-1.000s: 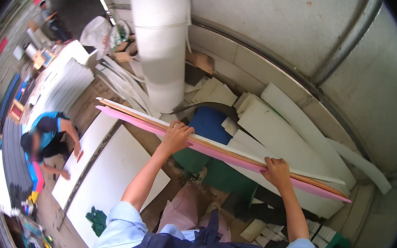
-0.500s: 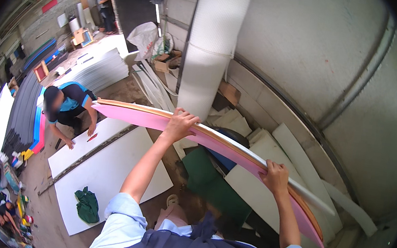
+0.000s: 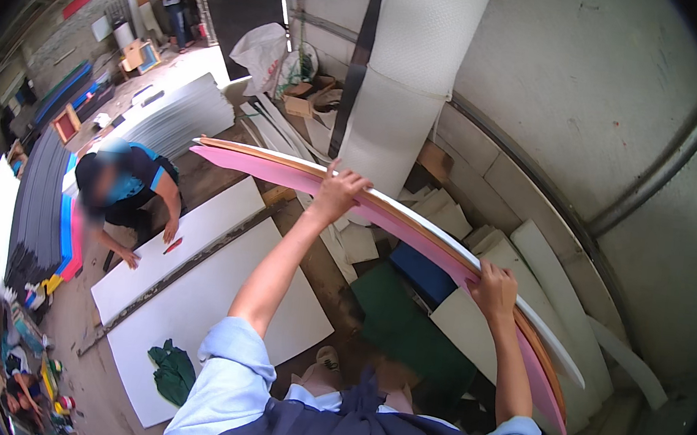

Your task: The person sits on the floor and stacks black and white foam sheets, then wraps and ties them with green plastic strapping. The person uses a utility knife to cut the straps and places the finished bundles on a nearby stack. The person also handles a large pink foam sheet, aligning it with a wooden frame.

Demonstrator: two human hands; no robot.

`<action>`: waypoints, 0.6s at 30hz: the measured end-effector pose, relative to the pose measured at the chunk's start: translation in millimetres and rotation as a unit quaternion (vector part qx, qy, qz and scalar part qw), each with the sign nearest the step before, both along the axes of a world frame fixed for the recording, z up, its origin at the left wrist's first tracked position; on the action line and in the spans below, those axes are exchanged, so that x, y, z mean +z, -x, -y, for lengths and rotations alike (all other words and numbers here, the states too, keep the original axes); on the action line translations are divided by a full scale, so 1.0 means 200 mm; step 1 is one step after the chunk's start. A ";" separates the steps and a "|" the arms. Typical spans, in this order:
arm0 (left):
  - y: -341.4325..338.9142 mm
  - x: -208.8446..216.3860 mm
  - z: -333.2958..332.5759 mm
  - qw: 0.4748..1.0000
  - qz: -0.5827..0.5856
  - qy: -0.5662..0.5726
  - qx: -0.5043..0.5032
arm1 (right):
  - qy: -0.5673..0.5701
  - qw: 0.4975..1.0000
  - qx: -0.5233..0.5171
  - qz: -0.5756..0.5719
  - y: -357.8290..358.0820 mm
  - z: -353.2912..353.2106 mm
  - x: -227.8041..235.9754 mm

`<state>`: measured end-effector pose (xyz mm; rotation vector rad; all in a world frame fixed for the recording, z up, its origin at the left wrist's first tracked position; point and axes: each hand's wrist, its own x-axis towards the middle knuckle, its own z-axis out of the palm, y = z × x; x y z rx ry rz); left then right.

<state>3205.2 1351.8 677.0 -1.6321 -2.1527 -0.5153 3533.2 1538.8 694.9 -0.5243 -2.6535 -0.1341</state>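
Observation:
I hold a stack of long foam sheets up in front of me, with a pink sheet (image 3: 415,232), an orange-brown layer and a white sheet (image 3: 440,232) lying together. The stack bows from the upper left down to the lower right. My left hand (image 3: 339,196) is closed over its upper edge near the middle, fingers on the white side. Farther right, my right hand (image 3: 494,290) grips the same edge. Both thumbs are hard to make out. Below the stack lies a dark green sheet (image 3: 405,330) on the right.
A co-worker (image 3: 122,185) crouches at the left, hands on a white board (image 3: 221,213) beside a red tool (image 3: 173,246). A dark bar (image 3: 181,272) crosses the boards, and a green cloth (image 3: 172,371) lies nearer me. A wrapped white roll (image 3: 399,95) stands against the wall; foam offcuts (image 3: 430,213) lean behind.
The far left end of the foam stack has swung away and upward, and my left hand has moved with it. My view has turned slightly left. Both hands keep their grip.

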 end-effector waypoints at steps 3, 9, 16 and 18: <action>0.15 0.08 0.00 1.000 0.009 -0.007 -0.008 | 0.015 1.000 -0.009 -0.010 0.14 0.04 0.02; 0.45 0.14 -0.01 1.000 -0.025 -0.007 0.003 | 0.015 0.999 -0.030 0.000 0.44 0.09 0.07; 0.90 0.05 -0.12 0.998 -0.047 0.034 -0.030 | 0.060 0.996 -0.058 0.024 0.86 0.02 -0.10; 1.06 -0.04 -0.18 0.998 -0.035 0.037 -0.045 | 0.083 0.994 -0.056 0.039 1.02 -0.04 -0.21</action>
